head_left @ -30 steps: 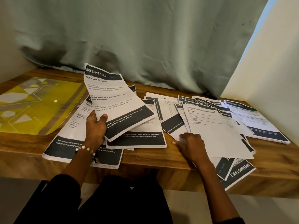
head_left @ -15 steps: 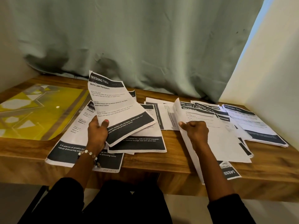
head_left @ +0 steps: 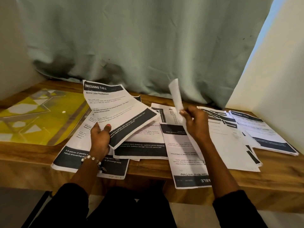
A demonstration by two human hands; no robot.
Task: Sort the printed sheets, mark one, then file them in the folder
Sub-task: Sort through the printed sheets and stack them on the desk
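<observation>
Lifted clear of the spread now is a white printed sheet point(head_left: 176, 99), which my right hand point(head_left: 195, 124) has peeled up from the loose heap on the right and turned nearly edge-on, so that it stands tall and blurred in front of the pale green curtain point(head_left: 148, 38); half a second ago that same hand was only curled over the sheet's near edge, down on the papers. Under everything, the brown wooden bench point(head_left: 271, 181) carries the scattered white sheets with dark header bands point(head_left: 230, 142), and the one I uncovered lies upside down to me, overhanging the front edge. At the far left the yellow patterned plastic folder point(head_left: 32, 119) lies flat, nothing filed in it yet as far as I can see. My left hand point(head_left: 100, 139) grips the white sheet headed "Dressing Table" point(head_left: 115, 111) by its lower corner, thumb on top, tilted up as before. My right hand pinches the raised sheet between thumb and fingertips. I judge I am mid-sort, comparing one page with another; marking and filing remain.
</observation>
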